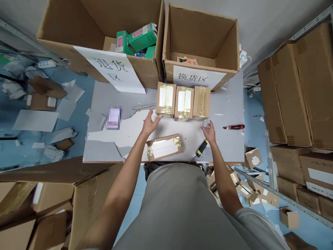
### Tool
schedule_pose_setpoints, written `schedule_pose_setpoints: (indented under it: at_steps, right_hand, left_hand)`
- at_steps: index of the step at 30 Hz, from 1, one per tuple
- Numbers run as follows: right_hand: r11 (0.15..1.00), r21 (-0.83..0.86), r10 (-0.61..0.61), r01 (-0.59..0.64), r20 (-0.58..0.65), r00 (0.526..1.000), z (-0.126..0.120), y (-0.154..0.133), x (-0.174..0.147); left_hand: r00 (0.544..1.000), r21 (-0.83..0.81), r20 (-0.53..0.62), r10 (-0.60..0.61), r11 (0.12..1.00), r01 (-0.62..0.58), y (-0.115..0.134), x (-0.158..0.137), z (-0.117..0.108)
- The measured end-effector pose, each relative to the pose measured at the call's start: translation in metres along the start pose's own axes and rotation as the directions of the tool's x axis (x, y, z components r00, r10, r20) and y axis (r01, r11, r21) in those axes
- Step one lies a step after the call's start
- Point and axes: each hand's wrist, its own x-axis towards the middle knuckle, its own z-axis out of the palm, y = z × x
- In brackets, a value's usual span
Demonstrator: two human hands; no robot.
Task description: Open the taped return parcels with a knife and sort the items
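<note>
Three small taped cardboard boxes stand in a row on the table: the left box (165,100), the middle box (184,103) and the right box (202,102). My left hand (151,124) is by the near left corner of the left box, thumb and fingers spread. Below the right box, my right hand (209,132) has its fingers apart and curved. A small pale, see-through patch shows by its fingertips; I cannot make out what it is. Closer to my body lies a fourth taped box (165,147) with a white label. A yellow-and-black cutter (202,148) rests near my right wrist.
Two big open cartons with paper signs, a left carton (145,71) holding green boxes (143,37) and a right carton (201,21), stand at the back. A red-and-black cutter (234,127) lies right. Cartons (291,93) line the right side; boxes and scraps litter the floor.
</note>
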Motion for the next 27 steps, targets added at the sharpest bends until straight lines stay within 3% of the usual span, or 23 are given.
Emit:
schedule_pose_setpoints:
  at_steps: [2, 5, 7, 10, 15, 19, 22, 24, 27]
  right_hand:
    - [0.978, -0.196, 0.056, -0.076, -0.108, 0.993, -0.003, 0.024, -0.033]
    - [0.888, -0.384, 0.211, -0.253, -0.148, 0.966, -0.001, 0.055, -0.08]
    - [0.832, -0.433, 0.319, -0.346, -0.136, 0.938, 0.004, 0.068, -0.101]
    - [0.809, -0.455, 0.361, -0.373, -0.117, 0.925, 0.012, 0.073, -0.111]
    - [0.844, -0.465, 0.281, -0.267, -0.039, 0.959, 0.017, 0.062, -0.101]
    - [0.973, -0.18, 0.177, -0.145, 0.175, 0.969, 0.021, 0.048, -0.102]
    - [0.999, -0.033, 0.028, -0.02, 0.256, 0.966, 0.02, 0.032, -0.106]
    - [0.991, -0.073, -0.084, 0.109, 0.288, 0.954, 0.015, 0.016, -0.109]
    - [0.947, -0.15, -0.203, 0.285, 0.409, 0.89, 0.004, -0.016, -0.111]
  left_hand:
    - [0.996, 0.086, -0.089, -0.024, 0.996, 0.032, -0.016, -0.033, -0.018]
    - [0.98, 0.11, -0.178, -0.085, 0.988, 0.105, -0.04, -0.091, -0.035]
    - [0.968, 0.063, -0.195, -0.158, 0.983, 0.173, -0.053, -0.127, -0.036]
    - [0.949, -0.044, -0.173, -0.265, 0.964, 0.261, -0.066, -0.167, -0.024]
    - [0.96, -0.134, -0.1, -0.262, 0.96, 0.248, -0.073, -0.196, -0.003]
    - [0.98, -0.126, -0.044, -0.196, 0.974, 0.189, -0.071, -0.209, 0.007]
    - [0.994, -0.114, -0.019, -0.103, 0.988, 0.1, -0.066, -0.217, 0.006]
    - [0.998, -0.092, -0.026, -0.049, 0.995, 0.046, -0.064, -0.222, 0.001]
    - [0.998, -0.048, -0.059, -0.019, 0.999, 0.016, -0.063, -0.224, -0.011]
